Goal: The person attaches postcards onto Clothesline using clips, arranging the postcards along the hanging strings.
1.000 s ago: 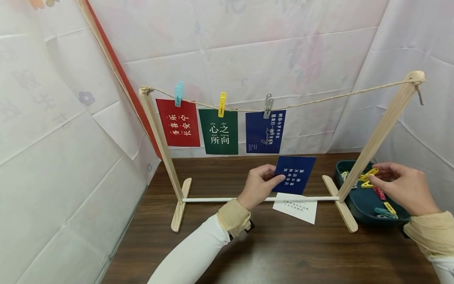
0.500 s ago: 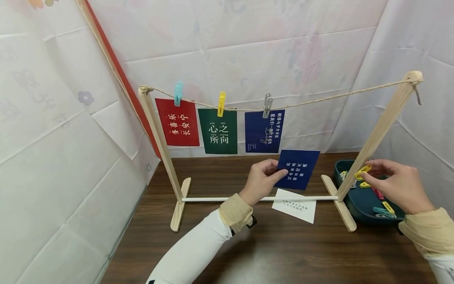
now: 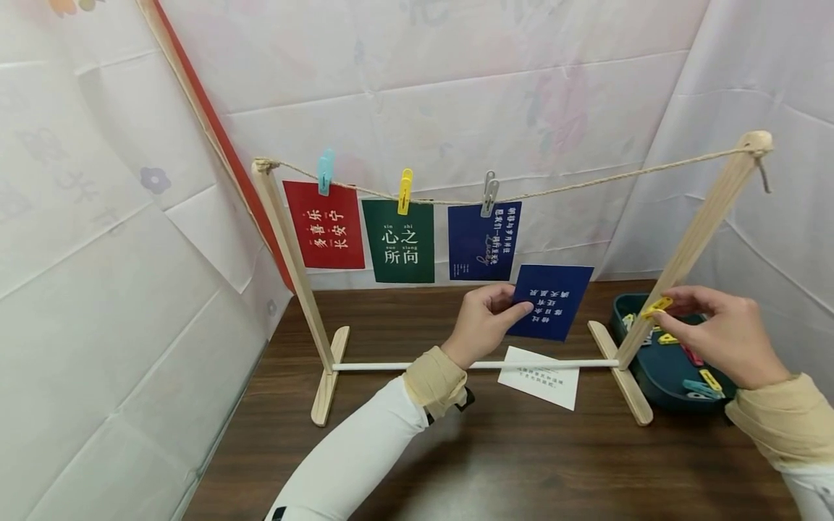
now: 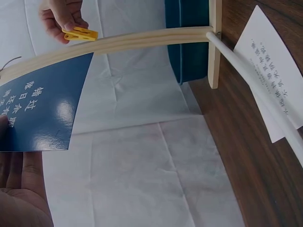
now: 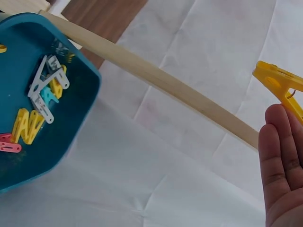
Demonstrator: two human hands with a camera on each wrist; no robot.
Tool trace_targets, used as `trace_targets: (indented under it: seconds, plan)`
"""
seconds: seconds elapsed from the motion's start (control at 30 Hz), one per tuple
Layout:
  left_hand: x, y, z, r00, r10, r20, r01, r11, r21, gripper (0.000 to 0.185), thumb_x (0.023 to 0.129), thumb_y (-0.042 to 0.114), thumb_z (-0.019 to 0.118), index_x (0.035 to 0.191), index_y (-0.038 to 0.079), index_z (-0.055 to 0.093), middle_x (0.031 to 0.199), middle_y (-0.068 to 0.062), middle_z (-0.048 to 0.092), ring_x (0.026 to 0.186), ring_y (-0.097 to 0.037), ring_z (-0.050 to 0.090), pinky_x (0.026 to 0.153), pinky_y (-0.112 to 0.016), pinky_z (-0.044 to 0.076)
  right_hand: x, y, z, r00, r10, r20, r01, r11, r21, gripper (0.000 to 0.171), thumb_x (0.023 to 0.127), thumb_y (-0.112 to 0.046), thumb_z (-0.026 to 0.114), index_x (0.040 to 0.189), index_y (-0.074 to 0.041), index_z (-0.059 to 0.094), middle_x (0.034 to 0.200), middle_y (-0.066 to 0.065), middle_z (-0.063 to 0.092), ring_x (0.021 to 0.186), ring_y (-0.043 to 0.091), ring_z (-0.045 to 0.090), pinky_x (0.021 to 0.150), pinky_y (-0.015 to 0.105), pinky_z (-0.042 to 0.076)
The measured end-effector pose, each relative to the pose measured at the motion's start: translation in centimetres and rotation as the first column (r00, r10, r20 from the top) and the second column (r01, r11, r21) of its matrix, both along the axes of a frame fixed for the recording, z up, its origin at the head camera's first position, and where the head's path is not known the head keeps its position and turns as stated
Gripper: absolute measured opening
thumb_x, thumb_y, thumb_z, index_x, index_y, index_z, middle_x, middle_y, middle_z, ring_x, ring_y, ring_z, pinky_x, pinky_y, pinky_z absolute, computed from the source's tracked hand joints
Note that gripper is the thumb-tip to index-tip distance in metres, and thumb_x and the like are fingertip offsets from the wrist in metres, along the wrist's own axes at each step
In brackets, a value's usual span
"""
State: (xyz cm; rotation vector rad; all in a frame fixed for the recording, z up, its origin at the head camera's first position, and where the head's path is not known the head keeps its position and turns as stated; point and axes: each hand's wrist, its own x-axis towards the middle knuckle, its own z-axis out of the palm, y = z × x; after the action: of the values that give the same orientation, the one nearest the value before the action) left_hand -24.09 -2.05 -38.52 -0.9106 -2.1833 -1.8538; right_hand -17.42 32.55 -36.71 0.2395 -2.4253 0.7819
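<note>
From the head camera, the left hand [image 3: 483,322] pinches a dark blue rectangular paper card with white characters [image 3: 551,301] by its left edge, holding it up in the air. Just beyond that hand, three cards hang from a twine line [image 3: 586,182]: a red card [image 3: 323,226], a green card [image 3: 399,242] and a blue card [image 3: 483,242], each under one peg — a light blue peg [image 3: 324,171], a yellow peg [image 3: 405,191] and a grey peg [image 3: 489,193]. One white paper card [image 3: 539,376] lies on the dark wooden desk [image 3: 495,456] below the held card. The right hand [image 3: 723,333] pinches a yellow plastic clothes peg [image 3: 656,305] just beside the right wooden post [image 3: 691,246], above a dark teal plastic tray [image 3: 658,373] of loose pegs.

The left wrist camera shows the blue card [image 4: 40,111] against the left hand's fingers [image 4: 21,184], with the yellow peg [image 4: 79,33] in the right hand [image 4: 61,16] beyond the post [image 4: 142,41].

The right wrist camera shows the yellow peg [image 5: 280,87] at the fingertips [image 5: 277,151], and the tray [image 5: 71,123] holding about six pegs: white, light blue, yellow and red.
</note>
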Motion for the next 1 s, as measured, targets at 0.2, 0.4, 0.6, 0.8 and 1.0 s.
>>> trace_targets:
  seconds: [0.2, 0.4, 0.6, 0.8, 1.0]
  plan:
    - [-0.4, 0.2, 0.4, 1.000, -0.008, -0.026, 0.008, 1.000, 0.004, 0.011, 0.099, 0.005, 0.078, 0.102, -0.005, 0.075, 0.098, -0.024, 0.080, 0.072, 0.003, 0.059, 0.069, -0.016, 0.051, 0.2, -0.5, 1.1, 1.000, -0.004, 0.004, 0.004, 1.000, 0.001, 0.033, 0.080, 0.007, 0.087, 0.111, 0.010, 0.076, 0.094, 0.034, 0.077, 0.084, -0.034, 0.041, 0.058, 0.005, 0.042]
    - [-0.5, 0.5, 1.0, 0.999, -0.010, -0.035, 0.010, 1.000, 0.011, 0.012, 0.100, 0.007, 0.078, 0.102, -0.005, 0.074, 0.096, -0.024, 0.080, 0.070, 0.003, 0.058, 0.067, -0.017, 0.050, 0.2, -0.6, 1.9, 1.000, 0.003, -0.019, -0.002, 1.000, 0.027, 0.034, 0.079, 0.006, 0.089, 0.111, 0.007, 0.077, 0.092, 0.032, 0.077, 0.086, -0.035, 0.041, 0.064, 0.002, 0.039]
    - [-0.7, 0.7, 1.5, 0.999, -0.007, -0.037, 0.008, 1.000, 0.011, 0.012, 0.099, 0.006, 0.078, 0.101, -0.005, 0.074, 0.093, -0.023, 0.079, 0.068, 0.002, 0.054, 0.065, -0.017, 0.047, 0.4, -0.8, 2.1, 1.000, 0.003, -0.006, -0.003, 0.999, 0.040, 0.034, 0.079, 0.005, 0.090, 0.110, 0.007, 0.077, 0.093, 0.031, 0.077, 0.087, -0.034, 0.041, 0.070, -0.002, 0.037]
    - [-0.9, 1.0, 2.1, 1.000, -0.002, -0.025, 0.002, 1.000, 0.012, 0.013, 0.101, 0.008, 0.077, 0.102, -0.004, 0.074, 0.096, -0.023, 0.080, 0.070, 0.001, 0.055, 0.067, -0.017, 0.048, 0.2, -1.2, 2.6, 0.997, 0.034, -0.074, -0.030, 0.998, 0.048, 0.036, 0.076, 0.008, 0.090, 0.109, 0.005, 0.078, 0.092, 0.029, 0.078, 0.089, -0.034, 0.044, 0.075, -0.003, 0.037]
    - [-1.0, 1.2, 2.9, 1.000, 0.000, -0.030, 0.000, 1.000, 0.023, 0.013, 0.101, 0.008, 0.077, 0.103, -0.005, 0.075, 0.096, -0.023, 0.080, 0.069, 0.000, 0.056, 0.066, -0.017, 0.048, 0.2, -1.6, 3.3, 0.995, 0.039, -0.091, -0.034, 0.998, 0.054, 0.037, 0.076, 0.008, 0.091, 0.110, 0.004, 0.079, 0.092, 0.028, 0.079, 0.091, -0.034, 0.044, 0.077, -0.002, 0.037]
